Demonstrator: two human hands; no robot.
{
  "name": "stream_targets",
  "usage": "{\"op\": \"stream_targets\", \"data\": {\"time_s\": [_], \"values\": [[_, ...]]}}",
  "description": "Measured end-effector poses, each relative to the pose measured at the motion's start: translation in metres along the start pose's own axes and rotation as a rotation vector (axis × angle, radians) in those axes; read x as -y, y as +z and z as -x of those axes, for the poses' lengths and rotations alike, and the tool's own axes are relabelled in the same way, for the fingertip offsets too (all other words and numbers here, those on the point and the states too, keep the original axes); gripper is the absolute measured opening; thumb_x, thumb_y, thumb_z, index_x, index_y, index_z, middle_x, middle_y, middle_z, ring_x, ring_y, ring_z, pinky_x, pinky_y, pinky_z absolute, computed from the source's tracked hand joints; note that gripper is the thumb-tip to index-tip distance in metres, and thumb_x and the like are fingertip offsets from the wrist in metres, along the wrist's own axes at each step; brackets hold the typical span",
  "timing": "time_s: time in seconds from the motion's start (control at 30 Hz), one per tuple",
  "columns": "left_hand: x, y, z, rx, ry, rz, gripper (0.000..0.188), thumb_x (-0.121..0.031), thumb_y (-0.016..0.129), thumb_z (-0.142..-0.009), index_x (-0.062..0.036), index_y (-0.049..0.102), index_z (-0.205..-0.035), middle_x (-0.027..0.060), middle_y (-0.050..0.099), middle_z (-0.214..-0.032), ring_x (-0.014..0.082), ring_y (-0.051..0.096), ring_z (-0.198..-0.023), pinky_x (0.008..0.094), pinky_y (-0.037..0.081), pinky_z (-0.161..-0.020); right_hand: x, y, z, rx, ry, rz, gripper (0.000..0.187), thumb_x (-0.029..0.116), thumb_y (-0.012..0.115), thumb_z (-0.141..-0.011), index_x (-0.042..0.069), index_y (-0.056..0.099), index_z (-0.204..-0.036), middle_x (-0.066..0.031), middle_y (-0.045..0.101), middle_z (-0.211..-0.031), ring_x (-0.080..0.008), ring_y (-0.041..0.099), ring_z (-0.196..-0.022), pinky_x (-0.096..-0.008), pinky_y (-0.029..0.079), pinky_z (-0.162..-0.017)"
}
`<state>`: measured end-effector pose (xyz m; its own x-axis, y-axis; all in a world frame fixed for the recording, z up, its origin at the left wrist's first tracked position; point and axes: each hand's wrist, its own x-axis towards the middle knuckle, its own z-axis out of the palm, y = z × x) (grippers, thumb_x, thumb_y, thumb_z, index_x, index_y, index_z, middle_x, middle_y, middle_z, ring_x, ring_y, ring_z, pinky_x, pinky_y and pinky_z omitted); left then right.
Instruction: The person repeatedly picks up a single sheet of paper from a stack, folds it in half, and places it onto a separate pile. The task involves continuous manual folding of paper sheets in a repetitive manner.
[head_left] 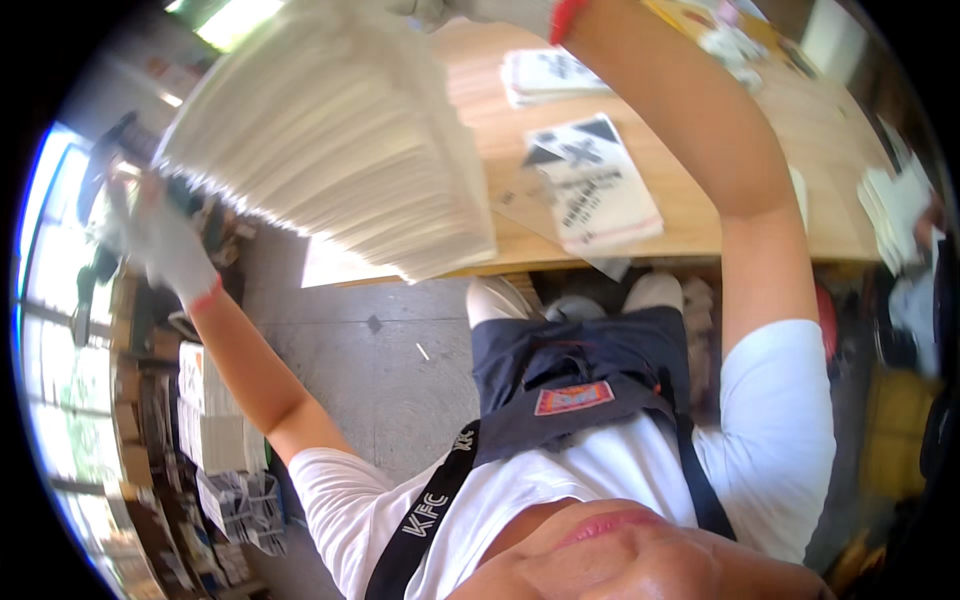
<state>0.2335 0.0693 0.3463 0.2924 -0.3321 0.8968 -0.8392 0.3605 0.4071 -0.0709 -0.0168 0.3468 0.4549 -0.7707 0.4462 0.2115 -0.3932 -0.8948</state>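
Note:
A thick stack of white paper bags point(330, 130) is raised above the left end of the table, its layers fanned out along the lower edge. My right hand point(470, 8), in a pale glove with a red cuff, reaches across to the stack's upper right corner and is closed on it; the picture's top edge cuts off part of this hand. At the stack's left edge is my left hand point(170, 245), in a white glove, fingers stretched out and somewhat blurred. Whether it touches the stack is unclear. A printed white bag point(600, 195) lies flat on the table.
On the wooden table point(690, 225) another pile of printed bags point(545, 75) lies farther back, with crumpled white material point(735, 50) at the far right. Bundled stacks point(215, 420) stand on the grey floor point(350, 370) to my left. A person's hand point(930, 220) shows at the right edge.

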Motion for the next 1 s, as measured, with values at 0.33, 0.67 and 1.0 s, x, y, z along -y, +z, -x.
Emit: {"op": "stream_targets", "data": {"time_s": [0.33,0.67,1.0], "values": [[-0.080,0.115,0.339,0.941,0.277,0.346,0.057,-0.019,0.058,-0.081,-0.0089,0.038,-0.134,0.0198,0.035,-0.138,0.0399,0.031,-0.128,0.0427,0.030,-0.103,-0.167,-0.168,0.320,-0.733,0.473,0.331,0.024,0.022,0.043,-0.091,0.005,0.059,-0.096,-0.0034,0.059,-0.065,-0.0090,0.050,-0.051,-0.0229,0.039,-0.045],[-0.056,0.289,0.412,1.200,0.654,-0.013,0.050,-0.037,0.052,-0.083,-0.0149,0.046,-0.128,0.0167,0.034,-0.138,0.0387,0.029,-0.126,0.0534,0.026,-0.100,-0.191,-0.269,0.456,-1.307,0.687,-0.371,0.028,0.027,0.036,-0.094,0.006,0.047,-0.108,-0.0130,0.062,-0.091,-0.0132,0.053,-0.054,-0.0224,0.046,-0.048],[-0.080,0.287,0.384,1.381,0.746,-0.014,0.039,-0.023,0.055,-0.078,-0.0155,0.052,-0.116,0.0063,0.051,-0.113,0.0264,0.048,-0.106,0.0405,0.038,-0.089,-0.226,-0.284,0.432,-1.501,0.367,-0.746,0.020,0.026,0.038,-0.096,0.010,0.050,-0.099,-0.0139,0.061,-0.092,-0.0149,0.055,-0.056,-0.0193,0.044,-0.040]]}}
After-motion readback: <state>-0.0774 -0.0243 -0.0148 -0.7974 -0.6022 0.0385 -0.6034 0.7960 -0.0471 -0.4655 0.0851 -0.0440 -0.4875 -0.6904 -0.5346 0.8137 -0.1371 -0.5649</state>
